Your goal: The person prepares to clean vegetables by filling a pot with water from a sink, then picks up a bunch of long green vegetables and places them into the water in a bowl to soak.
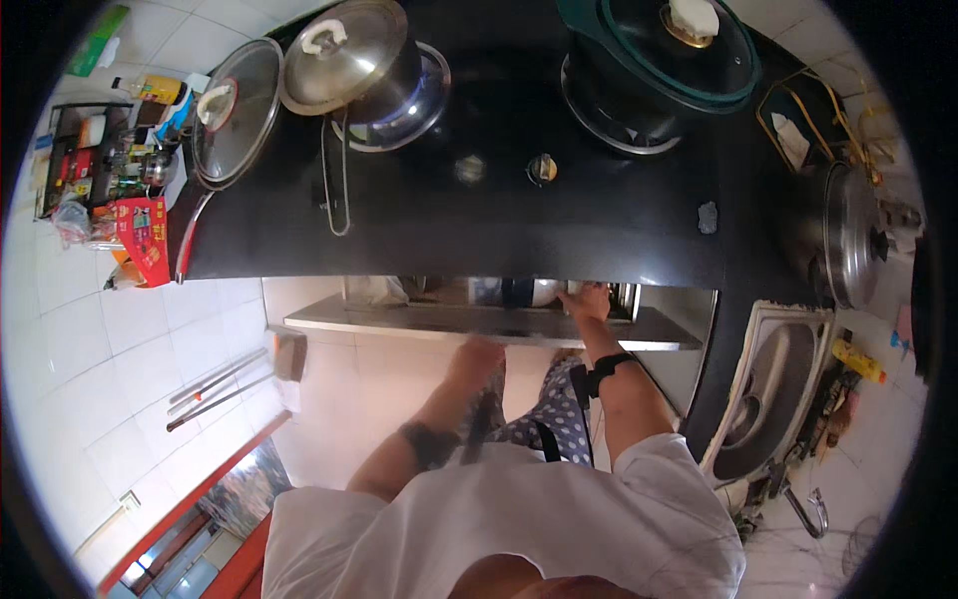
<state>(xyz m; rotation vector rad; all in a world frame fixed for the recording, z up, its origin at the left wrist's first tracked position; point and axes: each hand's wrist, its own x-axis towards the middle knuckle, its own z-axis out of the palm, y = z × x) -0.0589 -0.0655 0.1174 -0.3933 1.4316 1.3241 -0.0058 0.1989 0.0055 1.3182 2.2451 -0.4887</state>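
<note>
An open drawer [494, 326] below the black countertop holds bowls or dishes, partly hidden under the counter's edge. Into its right part reaches my right hand [587, 301], touching or close to a pale dish [548, 292]; whether it grips anything cannot be told. My left hand [479, 358], blurred, is near the drawer's front edge, its fingers unclear. At the drawer's left end lies a whitish bag or cloth [378, 290].
On the stove stand a lidded steel pan [344, 56] and a dark green lidded pot [666, 60]. A glass lid [238, 112] and bottles [161, 88] are at the left. A steel pot [849, 232] and a sink [775, 389] are at the right.
</note>
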